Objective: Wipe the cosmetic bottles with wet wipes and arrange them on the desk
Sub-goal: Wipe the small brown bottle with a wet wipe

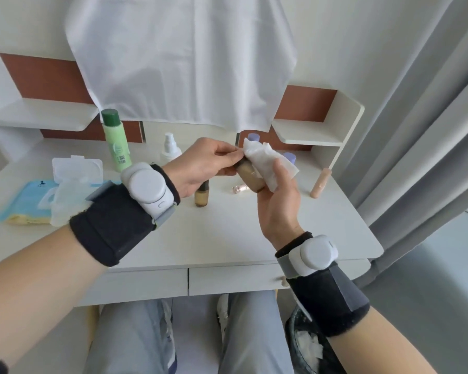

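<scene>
Holding a beige bottle [250,177] above the desk [227,228], we work with both hands at once. Our left hand [200,166] has its fingers [224,155] closed on the dark cap end, while our right hand [278,195] curls its fingers [277,171] shut around the glass body with a wet wipe [265,160] pressed between palm and bottle. The wipe drapes over the upper side and hangs past the right fingers.

To do this step well, we judge it best to turn the bottle with the left fingers while the right ones keep the wipe tight against the glass, working down to the base, which looks uncovered. A loose grip at the cap could let the bottle slip.

Just below the left fingers stands a second beige bottle [201,195]. Beyond them are a spray bottle [170,149] and a tall green bottle [116,141]; far to their left lies the wipes pack [30,201], lid open. Below the right fingers lies a small vial [240,188]; to their right stands a beige tube [320,183], and behind the wipe two purple caps [253,136] peek out. A white cloth [184,63] hangs behind. Nothing blocks the wiping, but the bottle below crowds the likely set-down spot.
</scene>
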Available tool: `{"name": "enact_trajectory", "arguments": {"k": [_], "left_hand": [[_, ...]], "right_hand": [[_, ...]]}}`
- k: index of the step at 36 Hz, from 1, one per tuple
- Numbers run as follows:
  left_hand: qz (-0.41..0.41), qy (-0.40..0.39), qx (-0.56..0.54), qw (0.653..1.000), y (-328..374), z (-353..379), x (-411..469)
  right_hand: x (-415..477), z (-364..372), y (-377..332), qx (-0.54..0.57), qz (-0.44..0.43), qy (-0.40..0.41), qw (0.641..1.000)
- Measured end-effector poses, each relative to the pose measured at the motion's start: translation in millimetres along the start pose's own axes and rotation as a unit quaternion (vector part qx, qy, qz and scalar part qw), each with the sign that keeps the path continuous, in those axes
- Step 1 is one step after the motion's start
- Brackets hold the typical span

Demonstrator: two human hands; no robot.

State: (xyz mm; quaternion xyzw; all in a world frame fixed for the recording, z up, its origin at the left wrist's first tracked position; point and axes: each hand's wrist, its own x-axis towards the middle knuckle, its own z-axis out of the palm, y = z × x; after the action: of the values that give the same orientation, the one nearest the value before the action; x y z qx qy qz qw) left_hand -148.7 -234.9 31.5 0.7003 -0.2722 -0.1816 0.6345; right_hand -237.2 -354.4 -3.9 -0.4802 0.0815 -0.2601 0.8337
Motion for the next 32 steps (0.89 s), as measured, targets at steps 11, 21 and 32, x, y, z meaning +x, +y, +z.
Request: {"name": "enact_trajectory", "arguments": {"k": [11, 21, 32], "left_hand": [[-0.022, 0.016, -0.014, 1.0, 3, -1, 3], [-0.03, 0.066, -0.032, 0.997, 7, -20, 7], [0.046, 0.052, 0.136, 0.988, 14, -27, -5]], "right_hand": [[0, 4, -3, 0.012, -0.032, -0.01, 0.999], [-5, -14, -10, -0.093, -0.053, 0.0, 0.994], [8, -16, 0, -0.131, 0.023, 0.044, 0.99]]}}
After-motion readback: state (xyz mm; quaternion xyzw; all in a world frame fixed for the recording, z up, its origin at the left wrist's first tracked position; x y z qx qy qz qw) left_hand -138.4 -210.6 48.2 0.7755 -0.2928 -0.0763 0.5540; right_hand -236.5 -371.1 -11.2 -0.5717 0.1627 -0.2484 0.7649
